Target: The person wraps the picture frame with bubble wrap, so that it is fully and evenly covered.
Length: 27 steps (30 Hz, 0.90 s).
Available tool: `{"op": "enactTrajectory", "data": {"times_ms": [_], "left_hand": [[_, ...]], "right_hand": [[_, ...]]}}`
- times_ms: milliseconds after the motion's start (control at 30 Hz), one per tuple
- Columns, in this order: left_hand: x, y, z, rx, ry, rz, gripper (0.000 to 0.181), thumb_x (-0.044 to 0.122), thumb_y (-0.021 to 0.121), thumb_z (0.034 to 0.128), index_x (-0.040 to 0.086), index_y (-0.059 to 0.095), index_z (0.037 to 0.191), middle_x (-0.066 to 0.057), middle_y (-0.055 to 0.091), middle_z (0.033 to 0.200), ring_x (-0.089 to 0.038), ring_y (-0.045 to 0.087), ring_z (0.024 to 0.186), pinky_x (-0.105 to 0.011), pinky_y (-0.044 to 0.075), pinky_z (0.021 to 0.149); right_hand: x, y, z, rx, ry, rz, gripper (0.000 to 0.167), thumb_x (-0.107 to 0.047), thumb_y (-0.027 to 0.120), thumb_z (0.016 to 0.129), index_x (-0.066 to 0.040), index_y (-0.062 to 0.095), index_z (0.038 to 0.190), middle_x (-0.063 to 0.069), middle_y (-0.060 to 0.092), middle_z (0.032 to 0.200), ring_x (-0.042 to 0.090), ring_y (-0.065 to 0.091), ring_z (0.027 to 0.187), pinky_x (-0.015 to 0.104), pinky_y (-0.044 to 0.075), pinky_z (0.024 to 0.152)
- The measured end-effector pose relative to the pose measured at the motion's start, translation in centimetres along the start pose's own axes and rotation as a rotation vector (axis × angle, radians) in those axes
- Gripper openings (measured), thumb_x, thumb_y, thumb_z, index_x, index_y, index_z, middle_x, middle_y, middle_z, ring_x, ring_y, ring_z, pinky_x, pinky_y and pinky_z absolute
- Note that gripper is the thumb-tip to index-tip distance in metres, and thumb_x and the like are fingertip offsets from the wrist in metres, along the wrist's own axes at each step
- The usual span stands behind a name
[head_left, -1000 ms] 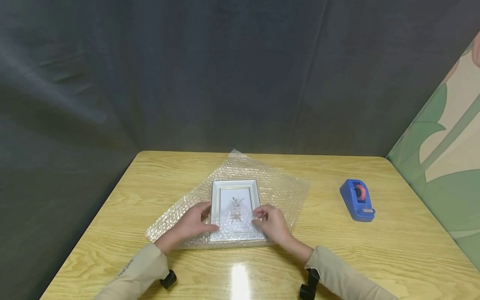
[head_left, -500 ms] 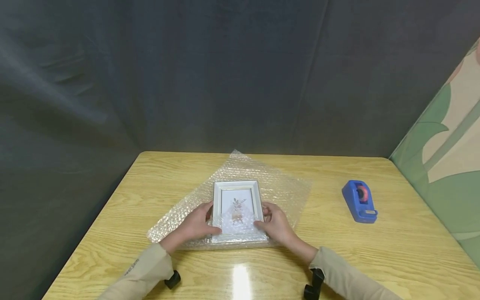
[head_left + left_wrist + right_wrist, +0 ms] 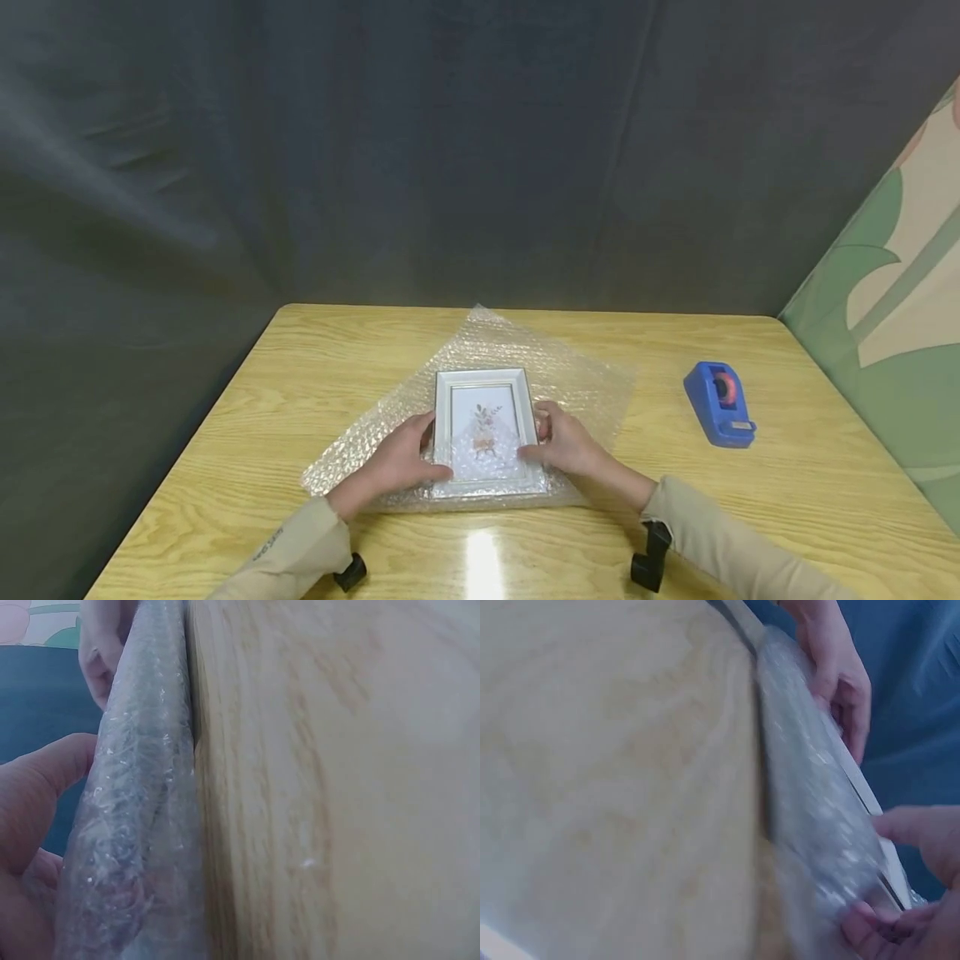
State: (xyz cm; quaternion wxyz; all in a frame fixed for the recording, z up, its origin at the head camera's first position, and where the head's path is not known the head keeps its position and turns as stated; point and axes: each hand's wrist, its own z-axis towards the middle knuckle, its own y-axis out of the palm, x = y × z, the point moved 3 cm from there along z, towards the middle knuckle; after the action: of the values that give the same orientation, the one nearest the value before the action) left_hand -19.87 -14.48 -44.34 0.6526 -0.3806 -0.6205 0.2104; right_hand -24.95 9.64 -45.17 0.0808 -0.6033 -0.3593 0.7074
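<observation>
A white picture frame (image 3: pixel 519 380) with a small plant print lies on a sheet of bubble wrap (image 3: pixel 592 379). Its near part is covered by a folded-up flap of the wrap. My left hand (image 3: pixel 405 457) grips the frame's left side, thumb on the front over the wrap. On the right side, my right hand (image 3: pixel 567 442) holds the frame with its thumb on the front and fingers at the edge. The wrist views show the wrap (image 3: pixel 142 772) along the near edge; in the right wrist view, the frame's pale edge (image 3: pixel 866 791) shows beside it.
A blue tape dispenser (image 3: pixel 716 408) with a pinkish roll stands at the right of the wooden table (image 3: pixel 810 500). A dark curtain (image 3: pixel 450 150) hangs behind the table's far edge. A panel with painted leaves (image 3: pixel 900 333) borders the right side.
The frame and the bubble wrap have shifted a little to the right and towards me, with both hands moving along. My right fingers have gone from the frame's front to its right edge.
</observation>
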Motion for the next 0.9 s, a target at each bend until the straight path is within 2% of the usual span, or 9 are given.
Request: {"op": "enactTrajectory", "data": {"times_ms": [133,233,333,533,700,800,900], "left_hand": [[-0.1,0.0,0.0,-0.001,-0.022,-0.006,0.092,0.035,0.079,0.0620,0.005,0.036,0.138,-0.011,0.053,0.114,-0.023,0.053,0.095,-0.037,0.049,0.077],[-0.1,0.0,0.0,-0.003,-0.035,-0.009,0.094,0.035,0.079,0.0624,0.003,0.034,0.138,-0.013,0.052,0.119,-0.026,0.053,0.098,-0.039,0.049,0.080],[-0.1,0.0,0.0,-0.005,-0.041,-0.016,0.094,0.035,0.079,0.0625,0.003,0.033,0.139,-0.015,0.051,0.121,-0.027,0.053,0.100,-0.040,0.049,0.082],[0.0,0.0,0.3,-0.017,-0.053,-0.001,0.096,0.034,0.079,0.0618,0.001,0.032,0.139,-0.012,0.052,0.117,-0.024,0.053,0.098,-0.038,0.049,0.080],[0.3,-0.1,0.4,-0.027,-0.045,0.015,0.096,0.035,0.079,0.0616,0.001,0.032,0.139,-0.007,0.053,0.106,-0.020,0.051,0.091,-0.034,0.048,0.075],[0.1,-0.3,0.2,-0.027,-0.047,0.027,0.096,0.036,0.079,0.0613,0.001,0.033,0.138,-0.007,0.053,0.108,-0.020,0.051,0.091,-0.034,0.048,0.075],[0.0,-0.5,0.0,-0.027,-0.056,0.029,0.097,0.036,0.079,0.0608,0.001,0.033,0.139,-0.007,0.053,0.109,-0.020,0.051,0.092,-0.035,0.048,0.076]], "right_hand": [[0.0,-1.7,1.9,-0.040,-0.071,-0.074,0.066,-0.022,0.071,0.077,0.012,0.042,0.125,0.012,0.058,0.090,0.019,0.055,0.079,0.031,0.050,0.071],[0.1,-3.1,3.8,-0.016,-0.159,-0.116,0.054,-0.019,0.064,0.084,0.012,0.045,0.124,0.023,0.055,0.105,0.031,0.056,0.091,0.041,0.050,0.079],[0.6,-4.3,5.8,0.026,-0.213,-0.153,0.046,-0.014,0.058,0.087,0.012,0.046,0.124,0.029,0.051,0.116,0.040,0.051,0.103,0.049,0.044,0.088],[2.2,-5.6,9.1,0.040,-0.205,-0.176,0.051,-0.013,0.056,0.088,0.012,0.039,0.130,0.030,0.042,0.129,0.043,0.038,0.120,0.053,0.031,0.101],[2.9,-6.0,10.8,0.014,-0.224,-0.181,0.066,-0.011,0.067,0.080,0.013,0.034,0.132,0.032,0.041,0.128,0.045,0.040,0.118,0.054,0.033,0.099],[2.8,-5.9,11.8,0.017,-0.246,-0.215,0.063,-0.012,0.069,0.079,0.014,0.040,0.128,0.032,0.044,0.126,0.045,0.040,0.117,0.053,0.031,0.100],[2.8,-5.5,12.8,0.018,-0.224,-0.219,0.060,-0.015,0.068,0.080,0.013,0.043,0.126,0.031,0.045,0.127,0.044,0.038,0.120,0.051,0.029,0.103]]}}
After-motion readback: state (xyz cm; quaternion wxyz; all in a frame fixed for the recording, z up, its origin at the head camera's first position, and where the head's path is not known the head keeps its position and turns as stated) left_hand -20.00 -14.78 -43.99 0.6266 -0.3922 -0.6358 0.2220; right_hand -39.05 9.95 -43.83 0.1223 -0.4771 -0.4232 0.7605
